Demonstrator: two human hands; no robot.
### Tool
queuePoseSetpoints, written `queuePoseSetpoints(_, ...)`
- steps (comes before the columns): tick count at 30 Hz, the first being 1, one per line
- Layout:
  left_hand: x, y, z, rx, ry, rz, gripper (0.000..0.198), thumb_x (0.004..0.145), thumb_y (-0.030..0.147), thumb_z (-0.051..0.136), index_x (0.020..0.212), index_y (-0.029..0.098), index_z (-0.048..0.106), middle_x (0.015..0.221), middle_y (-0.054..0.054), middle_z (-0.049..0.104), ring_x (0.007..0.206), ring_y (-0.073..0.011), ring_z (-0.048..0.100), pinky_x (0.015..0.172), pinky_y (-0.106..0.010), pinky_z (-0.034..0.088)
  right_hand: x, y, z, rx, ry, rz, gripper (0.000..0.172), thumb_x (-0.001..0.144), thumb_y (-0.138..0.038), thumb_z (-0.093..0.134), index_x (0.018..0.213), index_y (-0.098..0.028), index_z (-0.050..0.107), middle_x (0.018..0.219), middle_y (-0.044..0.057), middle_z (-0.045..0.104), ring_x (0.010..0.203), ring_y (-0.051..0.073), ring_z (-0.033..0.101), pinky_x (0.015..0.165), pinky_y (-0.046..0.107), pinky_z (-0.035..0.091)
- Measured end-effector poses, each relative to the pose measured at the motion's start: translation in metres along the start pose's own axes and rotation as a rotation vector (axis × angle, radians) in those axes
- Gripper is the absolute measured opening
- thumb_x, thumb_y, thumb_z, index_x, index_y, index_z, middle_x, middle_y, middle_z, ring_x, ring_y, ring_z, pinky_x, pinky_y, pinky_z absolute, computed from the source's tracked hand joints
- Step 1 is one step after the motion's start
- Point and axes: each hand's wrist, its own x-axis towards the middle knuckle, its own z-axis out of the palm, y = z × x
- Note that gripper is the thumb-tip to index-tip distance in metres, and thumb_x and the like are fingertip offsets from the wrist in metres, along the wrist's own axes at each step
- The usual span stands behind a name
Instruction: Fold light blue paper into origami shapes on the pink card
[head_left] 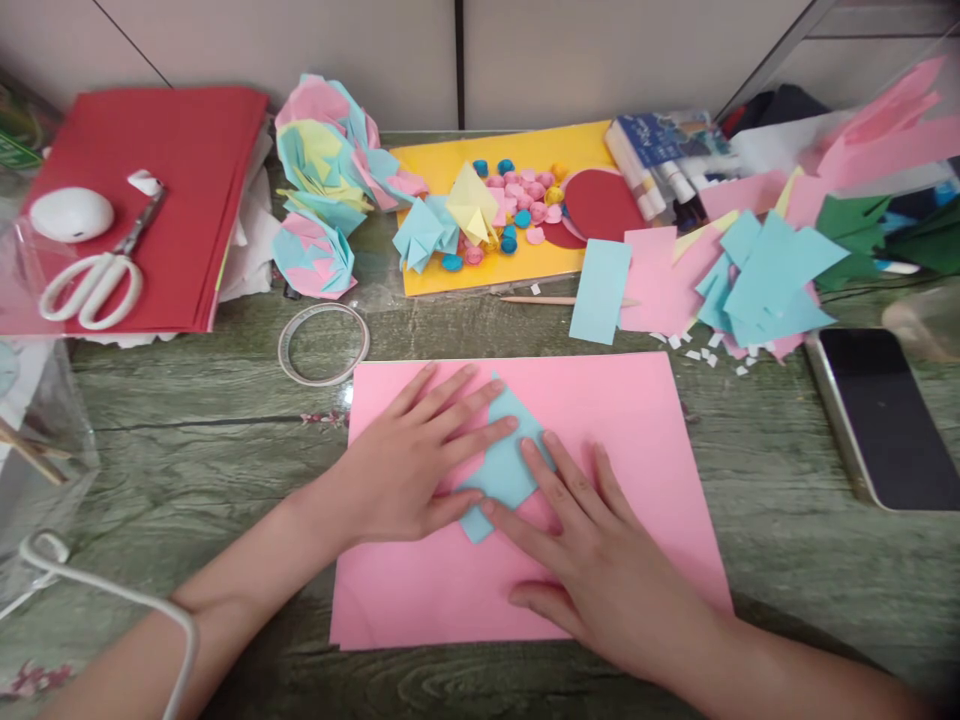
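Observation:
A light blue piece of paper (510, 465) lies on a pink sheet (637, 450) in front of me, its visible edges straight and angled. From the left, my left hand (424, 455) rests flat with fingers spread, its fingertips and thumb on the blue paper. On the other side my right hand (600, 550) is spread too, its index and middle fingertips touching the paper's right and lower edges. The fingers cover parts of the blue paper, so its full outline is hidden.
Behind are a tape roll (324, 343), folded paper flowers (319, 180), a yellow sheet (435, 165) with small paper balls, and blue paper pieces (780, 280). White scissors (101, 280) lie on red paper (187, 150) at left; a phone (889, 420) is at right. A white cable (120, 590) crosses my left forearm.

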Motion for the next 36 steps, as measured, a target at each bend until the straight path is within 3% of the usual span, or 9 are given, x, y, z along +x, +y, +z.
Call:
queuePoseSetpoints(7, 0.0001, 0.0000, -0.0009, -0.001, 0.006, 0.021, 0.058, 0.081, 0.048, 0.047, 0.135, 0.033, 0.029, 0.148, -0.003, 0.009, 0.134, -0.0311, 0.008, 0.105, -0.054, 0.007, -0.0002, -0.0009, -0.0016, -0.002, -0.004, 0.001, 0.070, 0.080, -0.048, 0.052, 0.139, -0.030, 0.019, 0.146, 0.018, 0.007, 0.131, 0.037, 0.012, 0.097, 0.065, 0.017)
queuePoseSetpoints(16, -0.0002, 0.0005, -0.0008, 0.007, -0.007, 0.009, 0.062, 0.079, 0.045, 0.051, 0.135, 0.033, 0.028, 0.148, -0.004, 0.008, 0.134, -0.0322, 0.009, 0.105, -0.054, 0.007, -0.0007, -0.0015, 0.0010, -0.080, 0.005, 0.015, 0.075, 0.082, -0.057, 0.038, 0.135, -0.006, 0.029, 0.142, 0.020, 0.022, 0.132, 0.036, 0.010, 0.100, 0.062, 0.014)
queuePoseSetpoints(21, -0.0005, 0.0004, -0.0006, 0.007, 0.006, 0.010, 0.061, 0.080, 0.048, 0.048, 0.136, 0.033, 0.028, 0.148, -0.004, 0.009, 0.134, -0.0313, 0.009, 0.106, -0.053, 0.006, -0.0005, -0.0023, 0.0033, -0.101, 0.010, 0.024, 0.076, 0.082, -0.058, 0.036, 0.136, -0.005, 0.026, 0.142, 0.019, 0.023, 0.132, 0.035, 0.011, 0.100, 0.062, 0.014)
queuePoseSetpoints(28, 0.0005, 0.0003, 0.0027, 0.078, 0.029, -0.011, 0.060, 0.087, 0.041, 0.038, 0.139, 0.017, 0.020, 0.146, -0.006, 0.019, 0.135, -0.0250, 0.011, 0.109, -0.050, 0.004, -0.0015, -0.0029, 0.0053, -0.108, 0.018, 0.038, 0.077, 0.083, -0.059, 0.035, 0.137, -0.005, 0.024, 0.143, 0.018, 0.021, 0.133, 0.035, 0.010, 0.101, 0.062, 0.012)
queuePoseSetpoints(36, 0.0035, 0.0034, 0.0040, 0.113, 0.073, -0.061, 0.046, 0.091, 0.031, 0.033, 0.136, 0.020, 0.030, 0.144, -0.003, 0.026, 0.134, -0.0253, 0.012, 0.108, -0.052, 0.007, -0.0006, -0.0019, 0.0056, -0.108, 0.014, 0.039, 0.076, 0.083, -0.059, 0.034, 0.137, -0.006, 0.025, 0.143, 0.017, 0.021, 0.133, 0.035, 0.010, 0.101, 0.062, 0.012)
